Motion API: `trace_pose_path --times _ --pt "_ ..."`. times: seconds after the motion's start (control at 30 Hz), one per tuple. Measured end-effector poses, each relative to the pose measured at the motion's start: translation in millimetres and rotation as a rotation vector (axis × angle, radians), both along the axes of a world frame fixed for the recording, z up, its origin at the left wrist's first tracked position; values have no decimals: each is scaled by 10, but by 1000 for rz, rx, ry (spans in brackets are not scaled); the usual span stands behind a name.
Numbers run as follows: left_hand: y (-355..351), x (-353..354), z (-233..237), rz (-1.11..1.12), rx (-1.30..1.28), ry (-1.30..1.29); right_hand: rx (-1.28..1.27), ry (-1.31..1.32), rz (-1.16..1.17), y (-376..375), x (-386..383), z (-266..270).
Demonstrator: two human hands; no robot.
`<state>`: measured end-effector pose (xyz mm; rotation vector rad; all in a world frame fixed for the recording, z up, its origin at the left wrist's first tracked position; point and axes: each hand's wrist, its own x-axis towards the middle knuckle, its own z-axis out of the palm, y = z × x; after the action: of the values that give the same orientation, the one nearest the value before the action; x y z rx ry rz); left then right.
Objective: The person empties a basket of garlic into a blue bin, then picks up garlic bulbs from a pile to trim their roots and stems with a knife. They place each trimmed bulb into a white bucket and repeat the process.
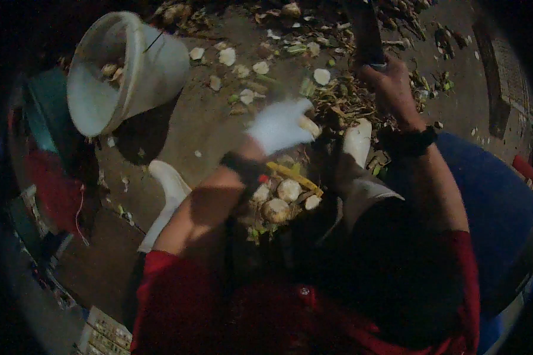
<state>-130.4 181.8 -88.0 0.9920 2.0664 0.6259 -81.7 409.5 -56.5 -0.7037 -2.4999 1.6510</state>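
My left hand [278, 127], in a white glove and smeared by motion, is closed around a pale root piece [309, 126] at the middle of the view. My right hand [391, 86], ungloved, is wrapped round the handle of a large dark-bladed knife [368, 35], its blade pointing up and away from me. Between my legs several round whitish roots [276, 210] lie together, with a yellow strip [296, 177] across their far side. Brown and green trimmings [343, 103] are heaped between and beyond my hands.
A white bucket [160, 65] lies tipped at the upper left, its mouth towards the left, with some roots inside. Cut pieces [227, 56] are scattered over the ground. My white boots [356, 142] stand either side. A blue rounded object [485, 207] is at the right.
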Motion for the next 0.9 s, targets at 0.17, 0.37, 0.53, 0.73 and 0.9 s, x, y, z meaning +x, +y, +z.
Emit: trace_pose_path --times 0.17,0.37,0.53,0.73,0.9 --pt "-1087 25 1167 398 74 139 187 -227 328 135 -147 852" --pt "-1892 953 742 624 111 55 322 100 685 77 -358 2103" --pt "-2346 986 171 1043 335 -202 297 -353 451 -1115 -54 2366" --pt "-2842 1121 -137 941 60 -72 -105 -481 211 -1688 781 791" --pt "-2785 1374 -419 1180 400 -464 -46 -370 123 -1645 1177 -184"
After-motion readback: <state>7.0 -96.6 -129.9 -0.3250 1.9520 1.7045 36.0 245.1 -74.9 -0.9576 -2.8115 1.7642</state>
